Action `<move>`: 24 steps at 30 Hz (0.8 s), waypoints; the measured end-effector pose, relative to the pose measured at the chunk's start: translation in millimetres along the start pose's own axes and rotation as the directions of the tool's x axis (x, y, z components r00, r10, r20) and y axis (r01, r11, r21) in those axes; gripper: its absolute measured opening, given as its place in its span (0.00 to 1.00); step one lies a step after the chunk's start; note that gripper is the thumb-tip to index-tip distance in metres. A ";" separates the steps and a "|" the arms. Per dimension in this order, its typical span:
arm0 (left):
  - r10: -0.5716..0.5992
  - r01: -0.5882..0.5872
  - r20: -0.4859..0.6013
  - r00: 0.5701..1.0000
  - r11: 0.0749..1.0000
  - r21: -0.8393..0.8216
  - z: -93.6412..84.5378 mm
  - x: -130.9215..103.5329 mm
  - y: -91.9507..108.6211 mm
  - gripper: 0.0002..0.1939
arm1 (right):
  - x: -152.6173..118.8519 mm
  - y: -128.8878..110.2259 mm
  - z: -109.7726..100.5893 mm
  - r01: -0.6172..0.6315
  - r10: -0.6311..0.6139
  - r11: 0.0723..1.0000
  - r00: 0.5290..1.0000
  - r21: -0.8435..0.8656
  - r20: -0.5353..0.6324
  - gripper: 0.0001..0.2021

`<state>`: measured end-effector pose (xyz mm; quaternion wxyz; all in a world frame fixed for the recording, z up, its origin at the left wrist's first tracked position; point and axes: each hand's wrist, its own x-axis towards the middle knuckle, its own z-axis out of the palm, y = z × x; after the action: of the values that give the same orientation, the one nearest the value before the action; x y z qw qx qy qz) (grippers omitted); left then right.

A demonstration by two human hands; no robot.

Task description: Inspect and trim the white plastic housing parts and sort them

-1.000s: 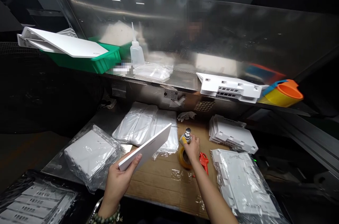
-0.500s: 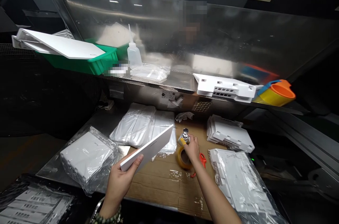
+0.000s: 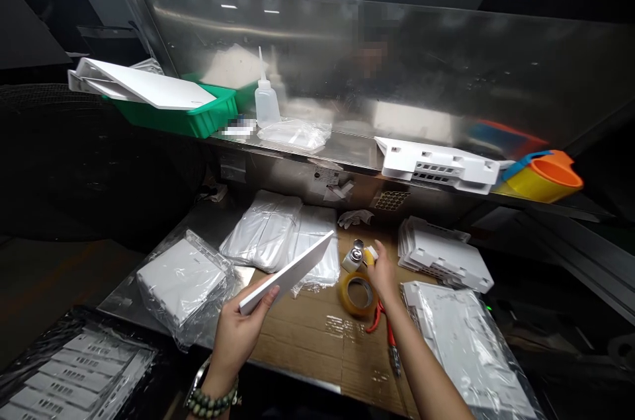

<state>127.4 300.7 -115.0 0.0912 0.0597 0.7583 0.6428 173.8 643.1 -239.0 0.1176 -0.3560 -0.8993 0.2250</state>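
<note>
My left hand (image 3: 243, 331) grips a flat white plastic panel (image 3: 292, 274) by its near end, thumb on its face; the panel is tilted up. My right hand (image 3: 381, 271) is pinched on a small white piece (image 3: 371, 253), perhaps a wipe; something yellow covers a fingertip. Just left of those fingers stands a small dispenser bottle (image 3: 354, 256) with a metal top. In front of it lies a roll of tape (image 3: 356, 294). Red-handled pliers or cutters (image 3: 391, 334) rest beside my right forearm, partly covered by it.
Stacked plastic bags (image 3: 265, 228) lie behind the panel. A bagged white part (image 3: 183, 281) sits at left, with white housings (image 3: 444, 251) and a bagged stack (image 3: 456, 340) at right. The shelf above carries a green bin (image 3: 208, 119), a squeeze bottle (image 3: 266, 106) and a yellow-orange cup (image 3: 550, 178).
My right hand has moved off the dispenser bottle to the right, with the small white piece now showing in its fingers. The panel stays in my left hand. The whole view has shifted slightly.
</note>
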 end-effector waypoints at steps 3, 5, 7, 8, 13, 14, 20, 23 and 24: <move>0.163 -0.167 0.051 0.985 0.983 0.079 0.3 0.9 -3.9 0.16 | 5.9 -6.2 -3.6 0.059 -0.057 0.998 0.997 -0.038 0.048 0.23; 0.276 -0.285 0.085 0.957 0.951 0.122 0.5 2.4 -7.6 0.13 | 6.9 -11.8 -5.8 0.113 -0.110 0.992 0.992 -0.055 0.066 0.20; 0.377 -0.388 0.099 0.921 0.910 0.146 0.2 3.6 -11.3 0.13 | 6.0 -17.5 -7.5 0.153 -0.149 0.986 0.987 -0.064 0.063 0.20; 0.417 -0.428 0.097 0.904 0.891 0.151 -0.1 3.7 -12.6 0.13 | 5.3 -20.1 -7.9 0.164 -0.160 0.984 0.985 -0.065 0.058 0.20; 0.462 -0.463 0.035 0.886 0.879 0.113 -1.7 -2.2 -8.2 0.13 | 5.9 -27.6 -10.6 0.166 -0.166 0.986 0.986 0.018 0.031 0.19; 0.446 -0.446 0.024 0.895 0.890 0.094 -1.8 -4.3 -5.7 0.13 | 6.0 -29.3 -13.6 0.165 -0.166 0.985 0.986 0.054 0.015 0.17; 0.430 -0.430 0.001 0.903 0.902 0.050 0.6 -15.5 7.7 0.13 | -38.7 -76.4 -74.3 0.244 -0.181 0.907 0.962 0.344 -0.205 0.17; 0.549 -0.547 0.018 0.835 0.829 0.115 5.0 -18.5 12.1 0.18 | -92.5 -125.9 -116.6 0.407 -0.309 0.714 0.914 0.570 -0.265 0.10; 0.601 -0.599 0.036 0.798 0.786 0.151 6.7 -19.1 13.5 0.19 | -108.9 -142.0 -126.9 0.466 -0.388 0.657 0.883 0.593 -0.264 0.09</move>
<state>147.1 305.5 -101.6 -0.1279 0.2998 0.7482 0.5778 215.8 516.7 -64.6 0.3323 -0.0846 -0.8172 0.4632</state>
